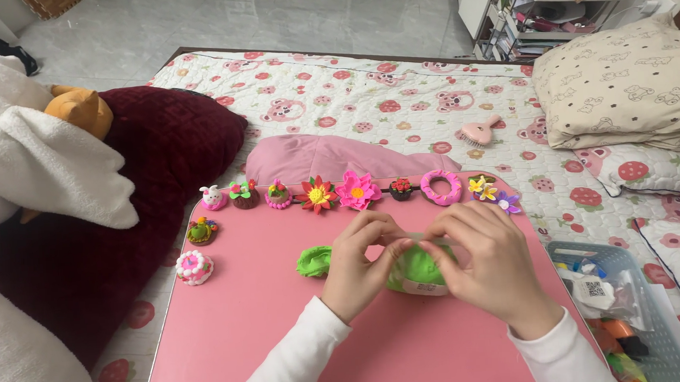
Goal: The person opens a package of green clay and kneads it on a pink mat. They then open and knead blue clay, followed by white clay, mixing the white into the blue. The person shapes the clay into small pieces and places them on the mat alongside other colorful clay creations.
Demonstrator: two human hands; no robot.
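At frame centre, left hand (357, 264) and right hand (485, 262) pinch green modelling clay (415, 270); finished clay flower miniatures (358, 190) line the pink tabletop (262, 327) above

Pink table (239, 328) carries row of small clay figures along far edge: white rabbit (212, 198), red flower (317, 194), pink flower (358, 190), pink ring (441, 187). Small cake figure (194, 267) near left edge. Pink hairbrush (480, 133) on patterned quilt (397, 95). Dark red cushion (123, 194) at left. Blue basket (658, 337) at right, contents possibly craft supplies.
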